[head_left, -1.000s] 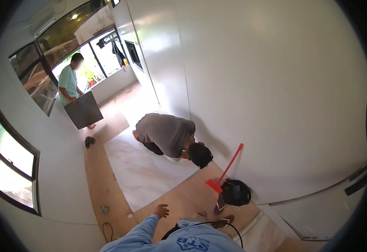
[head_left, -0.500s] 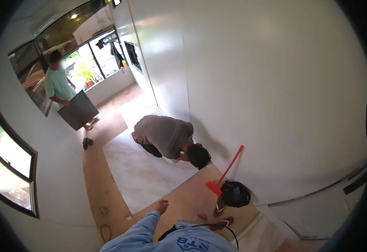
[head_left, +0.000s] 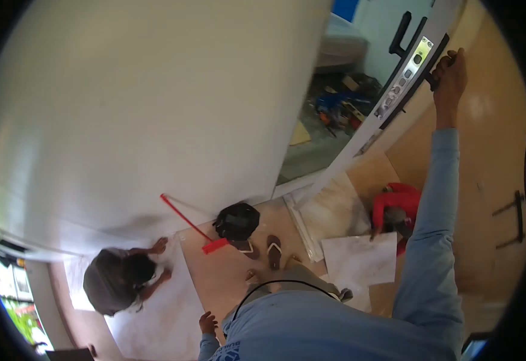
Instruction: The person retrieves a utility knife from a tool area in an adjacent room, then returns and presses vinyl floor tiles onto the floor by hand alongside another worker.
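Door (head_left: 395, 90), white-edged, with long black bar handle (head_left: 422, 75) and keypad lock, standing ajar at upper right. Handle is gripped by the right hand (head_left: 449, 72), fingers closed round it, arm raised. Left hand (head_left: 207, 323) hangs low, loosely open, holding nothing. Step in hand is judged to be swinging the door; a steady pull or push on the handle is called for next. Red-handled broom (head_left: 191, 225) leans on the white wall.

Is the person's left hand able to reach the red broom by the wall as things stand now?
Probably not without bending: the left hand hangs low by the body, apart from the red broom, though bare floor lies between.
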Tool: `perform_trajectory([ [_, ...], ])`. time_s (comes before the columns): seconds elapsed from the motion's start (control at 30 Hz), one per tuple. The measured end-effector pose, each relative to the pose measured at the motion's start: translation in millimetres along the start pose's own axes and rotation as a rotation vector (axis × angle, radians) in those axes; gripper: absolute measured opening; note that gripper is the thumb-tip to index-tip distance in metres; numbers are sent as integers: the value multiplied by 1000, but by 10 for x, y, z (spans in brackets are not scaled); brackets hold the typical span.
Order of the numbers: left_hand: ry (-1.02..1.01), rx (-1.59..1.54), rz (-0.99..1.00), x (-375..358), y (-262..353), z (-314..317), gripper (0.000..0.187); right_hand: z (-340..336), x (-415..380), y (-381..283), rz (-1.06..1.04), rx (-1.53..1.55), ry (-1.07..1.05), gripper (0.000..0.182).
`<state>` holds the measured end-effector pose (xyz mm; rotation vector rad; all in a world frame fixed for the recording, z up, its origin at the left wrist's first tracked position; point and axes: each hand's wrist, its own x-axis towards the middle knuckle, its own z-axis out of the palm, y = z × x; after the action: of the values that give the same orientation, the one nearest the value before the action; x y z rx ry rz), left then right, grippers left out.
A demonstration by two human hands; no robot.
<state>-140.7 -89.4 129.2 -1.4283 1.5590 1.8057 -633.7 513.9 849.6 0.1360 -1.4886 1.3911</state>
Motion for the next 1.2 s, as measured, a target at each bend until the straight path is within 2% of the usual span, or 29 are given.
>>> perform_trajectory([
  [0.03, -39, 77, 18, 65, 105, 48, 46, -150, -26, -53, 33, 29, 16, 40],
  [0.07, -79, 91, -21, 207, 420, 24, 45, 154, 18, 124, 52, 11, -4, 41],
  [0.1, -120, 99, -23, 312, 613, 65, 45, 87, 32, 82, 51, 17, -6, 42],
  [0.27, -178, 242, 75, 589, 1242, 577, 44, -669, 51, -185, 38, 1, 36, 46],
  [0.37, -231, 230, 138, 692, 1463, 874, 47, -1149, 124, -377, 67, -101, 191, 53],
  [0.4, -230, 236, 172, 598, 1596, 1043, 43, -1245, 145, -415, 65, -121, 263, 58],
  [0.5, -240, 249, 185, 559, 1805, 1511, 44, -1351, 11, -553, 12, -217, 438, 70],
  [0.6, -257, 283, 226, 629, 1884, 1935, 44, -2114, 222, -355, -199, -341, 402, 72],
  [0.67, -309, 365, 194, 727, 1911, 2179, 41, -2512, 294, -222, -235, -394, 415, 71],
  [0.8, -395, 477, 255, 943, 1939, 2626, 38, -3149, 255, -117, -243, -503, 492, 70],
  [0.9, -383, 442, 251, 906, 2045, 2994, 37, -3587, 184, -70, -242, -578, 544, 69],
  [1.1, -491, 451, 293, 824, 2320, 3714, 36, -4345, 35, -7, -219, -706, 643, 66],
  [1.2, -531, 666, 419, 830, 2557, 4068, 39, -4618, -86, 25, -196, -766, 681, 65],
])
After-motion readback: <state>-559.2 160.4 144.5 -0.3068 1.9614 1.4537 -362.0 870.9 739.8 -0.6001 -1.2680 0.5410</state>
